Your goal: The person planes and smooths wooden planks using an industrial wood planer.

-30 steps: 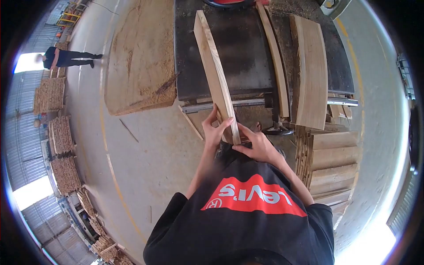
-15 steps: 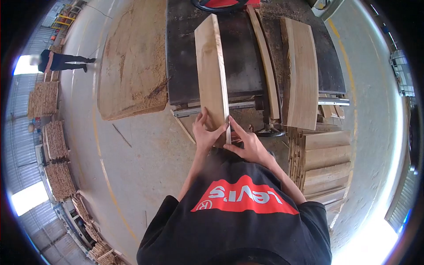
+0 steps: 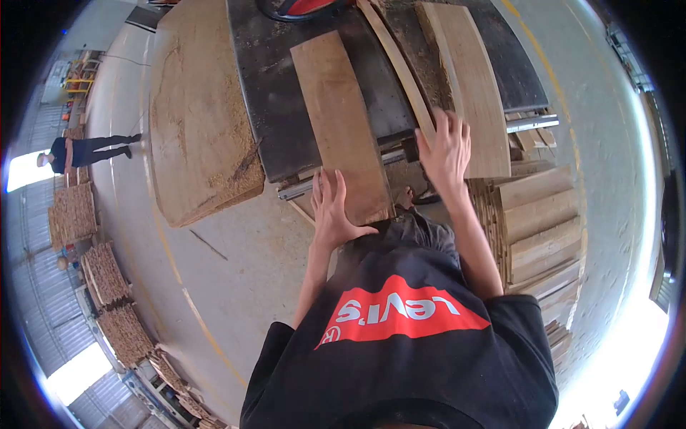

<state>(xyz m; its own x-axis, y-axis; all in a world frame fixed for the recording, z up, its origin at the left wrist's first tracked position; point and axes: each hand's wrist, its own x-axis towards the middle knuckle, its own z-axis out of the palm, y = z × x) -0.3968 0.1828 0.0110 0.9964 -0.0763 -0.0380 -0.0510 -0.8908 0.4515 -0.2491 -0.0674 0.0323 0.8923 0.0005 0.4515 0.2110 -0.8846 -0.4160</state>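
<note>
A wide wooden board (image 3: 339,118) lies flat on the dark metal table (image 3: 275,93), its near end reaching past the edge toward my body. My left hand (image 3: 333,213) rests on the near left part of this board, fingers apart and thumb stretched across it. My right hand (image 3: 448,151) is over the near part of a narrow wooden strip (image 3: 400,61), with its fingers apart; whether it touches the strip is unclear. Right of that strip lies another wide board (image 3: 471,86) with a rough left edge.
Left of the table is a large sawdust-covered wood stack (image 3: 196,114). Stacked boards (image 3: 543,222) stand at the lower right. A black wheel (image 3: 304,8) is at the top. Another person (image 3: 89,152) stands far left, near piles of wood (image 3: 73,214).
The board that stood on edge between both hands now lies flat. My right hand has left it and moved up and right to the strip. My left hand stays by the board. The view has shifted.
</note>
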